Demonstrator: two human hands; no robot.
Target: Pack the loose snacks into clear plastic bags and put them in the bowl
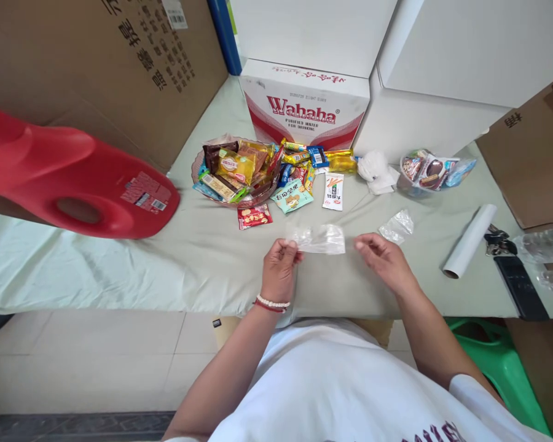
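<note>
My left hand (282, 261) pinches the left end of a small clear plastic bag (328, 239), which is held flat and crinkled above the table. My right hand (384, 261) is just right of the bag's other end, apart from it, with loosely bent fingers and nothing visible in them. Another clear plastic bag (397, 226) lies beyond my right hand. Ahead of my left hand are a red snack packet (255, 216) and a mint-green snack packet (292, 196). A white snack packet (333, 191) lies farther back.
A glass bowl (262, 197) of wrapped snacks stands back left, with several loose packets beside it. A crumpled white bag (376, 170), a plastic tub (408, 184), a white roll (470, 240), keys (500, 240) and a phone (520, 287) lie rightward. A red jug (96, 178) is left.
</note>
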